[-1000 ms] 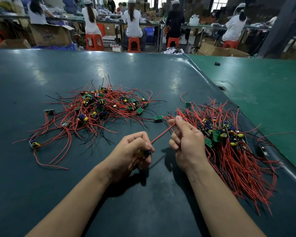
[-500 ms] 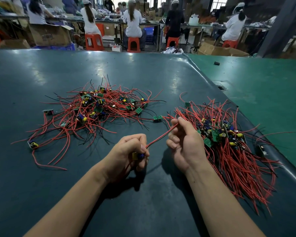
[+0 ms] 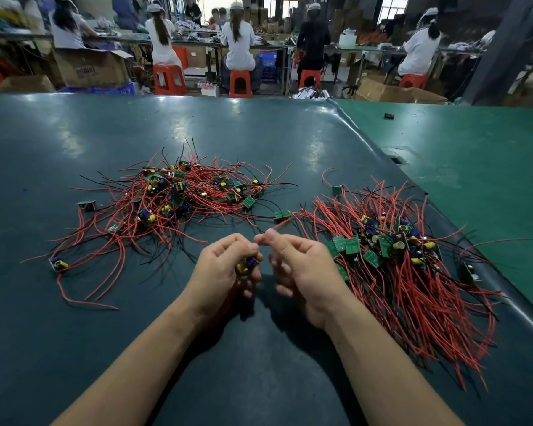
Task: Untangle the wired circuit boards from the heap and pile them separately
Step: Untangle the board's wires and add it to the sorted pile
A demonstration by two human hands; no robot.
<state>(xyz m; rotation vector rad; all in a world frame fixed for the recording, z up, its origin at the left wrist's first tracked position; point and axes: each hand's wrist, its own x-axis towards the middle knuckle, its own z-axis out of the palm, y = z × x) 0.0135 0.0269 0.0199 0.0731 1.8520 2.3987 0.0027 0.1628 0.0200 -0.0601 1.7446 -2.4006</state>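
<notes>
The hands have closed in on each other since a moment ago, the red wire (image 3: 282,224) between them now short. Left hand (image 3: 225,267) grips a small circuit board (image 3: 246,265), fingers curled round it, yellow and blue parts peeking out. Right hand (image 3: 302,265) pinches the wire near its tip. Tangled heap (image 3: 173,195) lies far left, sorted pile (image 3: 403,265) right, both on the dark table (image 3: 259,133). Far-off cardboard box (image 3: 90,67) print unreadable
</notes>
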